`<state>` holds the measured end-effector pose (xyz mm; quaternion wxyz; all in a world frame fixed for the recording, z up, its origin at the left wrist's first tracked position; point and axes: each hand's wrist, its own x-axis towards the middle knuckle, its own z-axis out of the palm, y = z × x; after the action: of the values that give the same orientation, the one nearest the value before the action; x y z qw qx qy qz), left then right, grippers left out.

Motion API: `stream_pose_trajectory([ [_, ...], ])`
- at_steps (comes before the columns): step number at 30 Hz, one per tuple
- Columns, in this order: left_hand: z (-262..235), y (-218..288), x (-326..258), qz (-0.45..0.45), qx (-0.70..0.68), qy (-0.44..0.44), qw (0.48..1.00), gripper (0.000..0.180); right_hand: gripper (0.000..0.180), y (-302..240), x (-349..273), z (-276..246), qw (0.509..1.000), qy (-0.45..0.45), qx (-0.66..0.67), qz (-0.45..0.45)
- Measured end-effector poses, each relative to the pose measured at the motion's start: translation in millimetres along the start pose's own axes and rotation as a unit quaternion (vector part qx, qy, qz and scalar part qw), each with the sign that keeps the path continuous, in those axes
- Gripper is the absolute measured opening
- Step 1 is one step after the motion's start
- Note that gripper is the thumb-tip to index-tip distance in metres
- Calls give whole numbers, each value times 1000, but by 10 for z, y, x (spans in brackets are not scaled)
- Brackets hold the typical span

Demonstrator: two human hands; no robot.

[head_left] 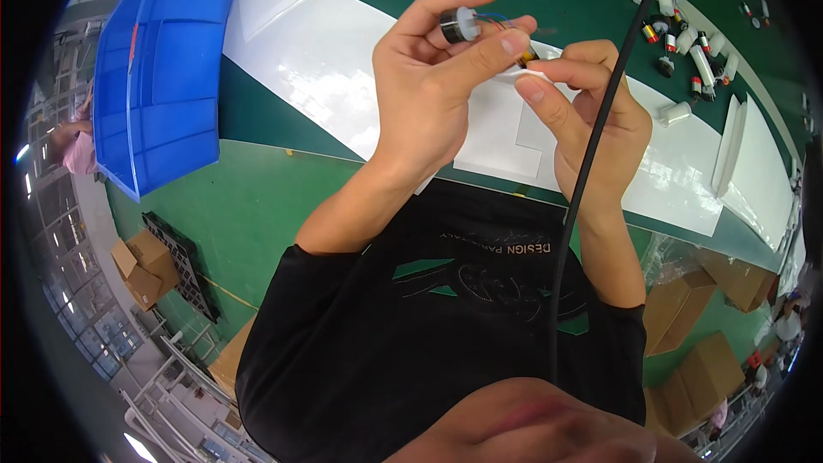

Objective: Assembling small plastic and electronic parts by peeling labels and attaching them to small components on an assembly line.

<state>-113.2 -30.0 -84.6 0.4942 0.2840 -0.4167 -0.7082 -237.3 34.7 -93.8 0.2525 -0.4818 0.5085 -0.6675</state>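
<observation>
Above the white sheet on the table, my left hand (pixel 424 90) is closed around a small motor-like cylinder (pixel 458 26), black and silver with a whitish end. Thin blue and red wires (pixel 492 19) run from the cylinder toward my left thumb and fingertip, which pinch near a small yellow and dark part (pixel 526 57). My right hand (pixel 600 111) meets it from the right, its thumb and forefinger pinched on a small white piece (pixel 531 74). The fingers partly hide where the white piece and the yellow part come together, so I cannot tell whether they are joined.
A blue plastic bin (pixel 159 69) stands at the left. Several white tubes and small cylindrical parts (pixel 699 64) lie scattered at the far right of the table, with a white cup-like piece (pixel 675 114) nearer. A black cable (pixel 591 154) hangs across the view. Cardboard boxes (pixel 703 377) sit below.
</observation>
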Motion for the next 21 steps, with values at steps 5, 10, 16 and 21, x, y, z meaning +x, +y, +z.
stream_pose_trajectory([
  [5,27,24,-9,10,-10,-13,1000,36,18,-18,11,26,1000,14,5,13],
  [10,40,78,3,-10,-32,-32,999,36,17,-20,6,87,991,39,121,32],
  [16,-61,53,31,49,30,-73,996,47,15,-25,51,100,984,25,173,34],
  [21,-211,155,108,-2,69,-110,991,47,18,-152,187,-71,988,-68,105,88],
])
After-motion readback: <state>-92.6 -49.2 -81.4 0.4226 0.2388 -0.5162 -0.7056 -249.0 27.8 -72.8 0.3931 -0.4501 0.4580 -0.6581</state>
